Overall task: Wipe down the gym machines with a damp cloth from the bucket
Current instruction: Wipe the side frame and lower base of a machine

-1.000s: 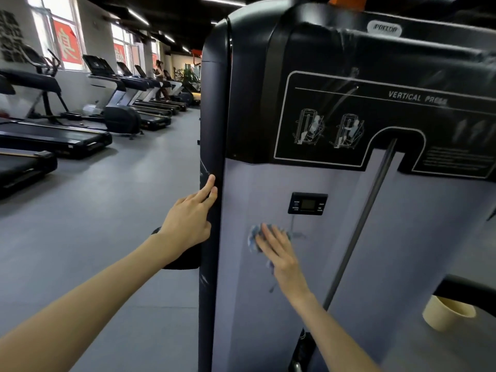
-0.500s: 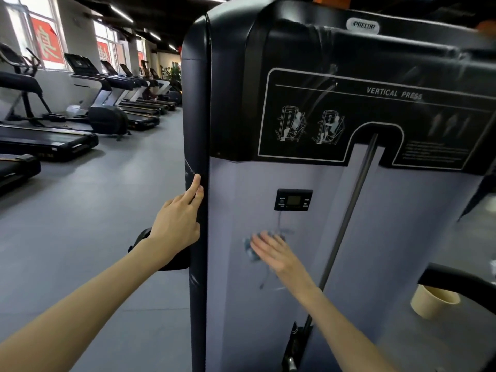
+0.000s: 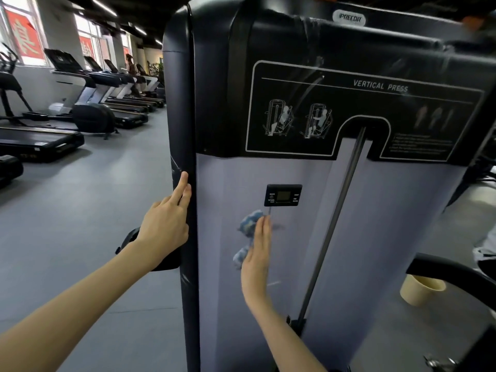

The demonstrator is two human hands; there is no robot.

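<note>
Wiping grey machine panel (image 3: 295, 277): R hand (image 3: 256, 255), fingers (image 3: 264, 229) straight, presses cloth (image 3: 249, 223) flat just below display (image 3: 284, 195). L hand (image 3: 163, 229), fingers straight, braces on black edge (image 3: 192, 116). Next, prob: sweep cloth across rest of panel.

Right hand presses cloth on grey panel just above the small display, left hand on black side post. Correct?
No: the head view shows the cloth just below the small display. Otherwise right: right hand presses it on the grey panel, left hand on the black side post.

treadmills (image 3: 67, 122) stand left of the machine (image 3: 295, 237), bucket (image 3: 418, 291) to its right.
</note>
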